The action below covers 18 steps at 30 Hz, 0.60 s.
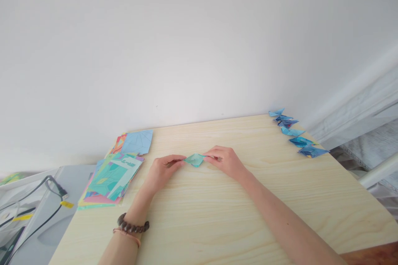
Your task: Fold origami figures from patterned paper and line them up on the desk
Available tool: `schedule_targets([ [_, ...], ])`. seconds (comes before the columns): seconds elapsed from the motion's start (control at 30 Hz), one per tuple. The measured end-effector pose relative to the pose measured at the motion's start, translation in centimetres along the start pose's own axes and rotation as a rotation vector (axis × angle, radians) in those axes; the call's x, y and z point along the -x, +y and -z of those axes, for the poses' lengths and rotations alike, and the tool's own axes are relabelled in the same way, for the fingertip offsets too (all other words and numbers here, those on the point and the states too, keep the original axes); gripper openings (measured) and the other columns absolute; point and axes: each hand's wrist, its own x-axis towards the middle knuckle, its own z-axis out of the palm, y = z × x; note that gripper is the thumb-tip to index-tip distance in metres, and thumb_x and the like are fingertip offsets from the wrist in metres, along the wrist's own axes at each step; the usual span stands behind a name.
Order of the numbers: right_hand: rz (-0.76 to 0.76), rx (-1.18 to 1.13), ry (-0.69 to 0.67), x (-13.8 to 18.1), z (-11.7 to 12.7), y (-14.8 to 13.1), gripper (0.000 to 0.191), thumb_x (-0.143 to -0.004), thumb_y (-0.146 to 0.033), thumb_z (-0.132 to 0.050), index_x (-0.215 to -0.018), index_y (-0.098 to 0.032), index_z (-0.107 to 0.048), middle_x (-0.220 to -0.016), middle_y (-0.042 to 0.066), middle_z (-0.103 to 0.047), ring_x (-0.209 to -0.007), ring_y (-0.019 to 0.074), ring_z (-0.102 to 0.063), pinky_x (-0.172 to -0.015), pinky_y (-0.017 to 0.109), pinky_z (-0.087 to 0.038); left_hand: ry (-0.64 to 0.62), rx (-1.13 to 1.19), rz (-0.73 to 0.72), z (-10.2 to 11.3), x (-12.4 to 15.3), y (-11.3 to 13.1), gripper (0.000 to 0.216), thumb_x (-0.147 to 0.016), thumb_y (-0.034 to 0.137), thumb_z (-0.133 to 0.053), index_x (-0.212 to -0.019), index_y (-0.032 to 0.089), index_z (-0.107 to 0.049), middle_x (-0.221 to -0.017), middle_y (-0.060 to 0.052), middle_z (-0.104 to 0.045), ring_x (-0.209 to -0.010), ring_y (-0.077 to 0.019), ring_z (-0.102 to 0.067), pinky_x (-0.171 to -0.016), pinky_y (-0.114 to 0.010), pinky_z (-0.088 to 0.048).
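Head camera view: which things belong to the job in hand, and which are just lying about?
Likely the job's:
turquoise folded paper, held by left hand and right hand
patterned paper sheets
blue folded paper figures

Apparently just lying about:
black USB cable
yellow tag

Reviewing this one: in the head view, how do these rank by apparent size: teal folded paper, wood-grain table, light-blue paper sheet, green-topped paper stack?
1. Wood-grain table
2. Green-topped paper stack
3. Light-blue paper sheet
4. Teal folded paper
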Motion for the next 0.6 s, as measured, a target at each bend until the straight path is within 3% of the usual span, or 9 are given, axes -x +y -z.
schedule_targets([
  [0.27, 0.01, 0.005, 0.012, -0.2, -0.2, -0.8, 0.02, -0.087, -0.031, -0.053, -0.085, -0.022, -0.071, -0.082, 0.003, -0.068, -0.07, 0.0121, -0.06, -0.06, 0.022, -0.044, 0.106, -0.047, -0.052, -1.0, 0.1, 1.3, 0.022, -0.082, 0.036, -0.052, -0.089, 0.024, -0.07, -0.09, 0.0, -0.072, -0.083, -0.0181, -0.065, -0.075, -0.028, -0.05],
  [0.43, 0.011, 0.036, 0.027, -0.3, -0.4, -0.6, 0.02, -0.086, -0.032, -0.054, -0.082, -0.022, -0.07, -0.08, 0.002, -0.068, -0.068, 0.0116, -0.059, -0.063, 0.022, -0.043, 0.113, -0.051, -0.033, -1.0, 0.0, 1.2, 0.022, -0.083, 0.035, -0.051, -0.089, 0.024, -0.068, -0.088, -0.001, -0.07, -0.08, -0.0165, -0.064, -0.069, -0.024, -0.05],
  [0.6, 0.013, 0.018, -0.011, -0.3, -0.2, -0.2, 0.017, -0.083, -0.034, -0.058, -0.085, -0.023, -0.071, -0.08, 0.001, -0.067, -0.062, 0.0101, -0.056, -0.063, 0.023, -0.043, 0.08, -0.137, -0.058, -0.7, 0.0, 0.8, 0.023, -0.078, 0.034, -0.058, -0.095, 0.021, -0.064, -0.076, 0.0, -0.063, -0.063, -0.0117, -0.054, -0.059, -0.022, -0.044],
])
